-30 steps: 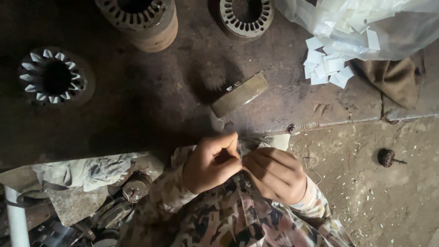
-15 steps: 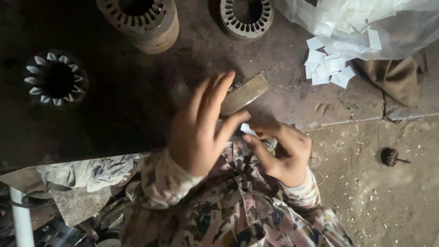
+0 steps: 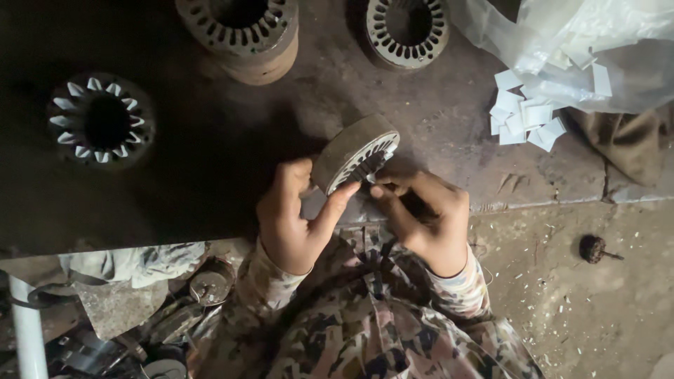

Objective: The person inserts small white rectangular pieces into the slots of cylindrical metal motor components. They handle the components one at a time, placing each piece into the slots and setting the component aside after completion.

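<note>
Gripped on edge in the left hand point(image 3: 291, 221), a slotted stator core point(image 3: 354, 153) stands tilted on the dark workbench point(image 3: 175, 189). Right hand point(image 3: 428, 217) pinches a small white slip at its slots. Cut paper pieces point(image 3: 526, 116) lie beyond the core, toward the right.

Slotted stator core point(image 3: 356, 152), previously flat on the bench point(image 3: 210, 175), now raised and tilted in left hand point(image 3: 295, 217). Right hand point(image 3: 425, 217) has moved up to the core's slotted face.

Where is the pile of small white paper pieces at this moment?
In the head view, the white paper pieces lie at the upper right of the dark worktable, spilling from a clear plastic bag, beyond the right hand.
</note>
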